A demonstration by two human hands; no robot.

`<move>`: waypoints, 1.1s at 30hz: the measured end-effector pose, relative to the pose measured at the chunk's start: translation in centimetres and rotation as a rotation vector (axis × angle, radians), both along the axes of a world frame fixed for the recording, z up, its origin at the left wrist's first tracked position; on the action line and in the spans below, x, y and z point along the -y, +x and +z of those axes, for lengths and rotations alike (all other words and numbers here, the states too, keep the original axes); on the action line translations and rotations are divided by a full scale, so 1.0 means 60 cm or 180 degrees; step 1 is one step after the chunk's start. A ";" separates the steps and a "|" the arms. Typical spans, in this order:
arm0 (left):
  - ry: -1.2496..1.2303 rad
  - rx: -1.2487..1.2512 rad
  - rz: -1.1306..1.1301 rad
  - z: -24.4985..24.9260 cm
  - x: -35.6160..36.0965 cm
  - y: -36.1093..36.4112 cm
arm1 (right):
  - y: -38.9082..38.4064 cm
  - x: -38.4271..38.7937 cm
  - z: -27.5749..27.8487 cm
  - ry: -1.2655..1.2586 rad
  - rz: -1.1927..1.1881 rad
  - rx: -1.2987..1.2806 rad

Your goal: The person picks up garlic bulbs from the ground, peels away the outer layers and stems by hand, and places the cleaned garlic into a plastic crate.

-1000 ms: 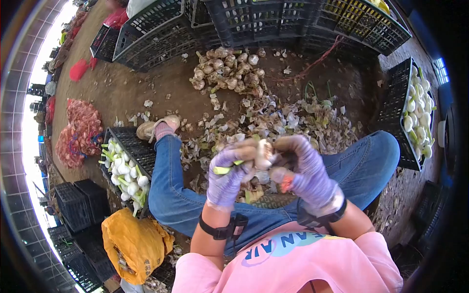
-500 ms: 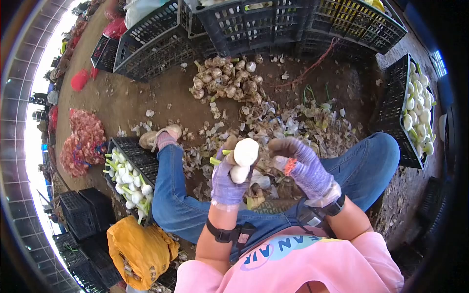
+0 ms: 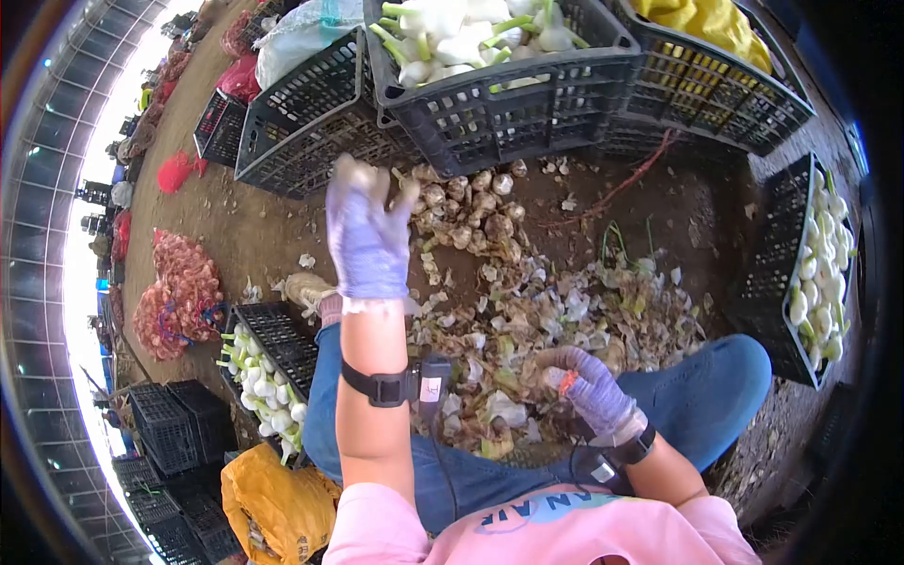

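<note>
My left hand (image 3: 367, 235), in a purple glove with soiled fingertips, stretches forward with its fingers apart, blurred by motion. No garlic shows in it. It is just left of a heap of unpeeled garlic bulbs (image 3: 476, 212) on the ground, below the front crates. My right hand (image 3: 593, 395), gloved too and with an orange band on the thumb, stays low above my lap. Its fingers curl towards the thumb, and whatever may be between them is hidden. White peeled garlic bulbs (image 3: 461, 42) with green stems fill the black crate (image 3: 518, 108) ahead.
Peeled garlic also fills a crate (image 3: 777, 254) on the right and one (image 3: 282, 339) by my left leg. Dry skins (image 3: 527, 320) litter the ground between my legs. A yellow sack (image 3: 278, 499), stacked black crates (image 3: 174, 424) and a red net bag (image 3: 174, 297) are at left.
My left hand has moved forward and left, and the two white bulbs it held are gone from it. My right hand has dropped lower. The view has tilted up, showing the front crate's contents.
</note>
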State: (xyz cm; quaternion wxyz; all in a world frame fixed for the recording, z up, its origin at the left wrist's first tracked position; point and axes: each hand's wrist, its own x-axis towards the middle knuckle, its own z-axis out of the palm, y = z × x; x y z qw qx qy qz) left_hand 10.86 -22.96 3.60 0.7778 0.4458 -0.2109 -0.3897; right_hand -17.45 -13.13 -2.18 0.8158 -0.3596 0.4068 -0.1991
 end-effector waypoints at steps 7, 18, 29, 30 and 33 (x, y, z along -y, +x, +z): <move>0.2560 0.0469 0.0834 -0.316 -0.006 0.160 | 0.034 0.032 -0.113 0.0313 0.0090 -0.0500; 0.3373 0.2947 -0.0129 -0.420 0.221 0.279 | 0.047 0.078 -0.201 0.1114 -0.0076 -0.1057; 0.4714 0.3255 -0.2083 -0.339 0.303 0.233 | 0.042 0.115 -0.190 0.1532 -0.0582 -0.0832; 0.4738 0.3322 -0.2077 -0.331 0.295 0.215 | 0.038 0.106 -0.204 0.1559 -0.0605 -0.0818; 0.4579 0.3428 -0.1986 -0.353 0.262 0.148 | 0.043 0.093 -0.193 0.0975 -0.0694 -0.0572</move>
